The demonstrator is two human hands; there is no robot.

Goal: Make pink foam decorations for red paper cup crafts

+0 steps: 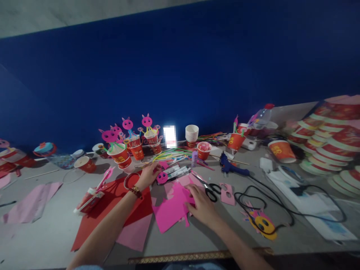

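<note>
My left hand (150, 174) reaches over the middle of the table, its fingers bent together at a small pink cutout with a face (162, 177); what the fingertips hold is too small to make out. Just above them lies another small pink piece. My right hand (201, 202) rests on the right edge of a bright pink sheet (170, 210) with a jagged cut border, its fingers apart. Black-handled scissors (210, 189) lie to the right of that hand. Under my left forearm are red paper (98, 221) and light pink paper (136, 232).
Cups with pink paper figures (116, 152) stand back left. Behind my hands are pens, coloured sticks, a purple glue stick (194, 159) and a white cup stack (191, 133). A blue glue gun (233, 168) with a looping black cord and piled cups (326, 142) are at right.
</note>
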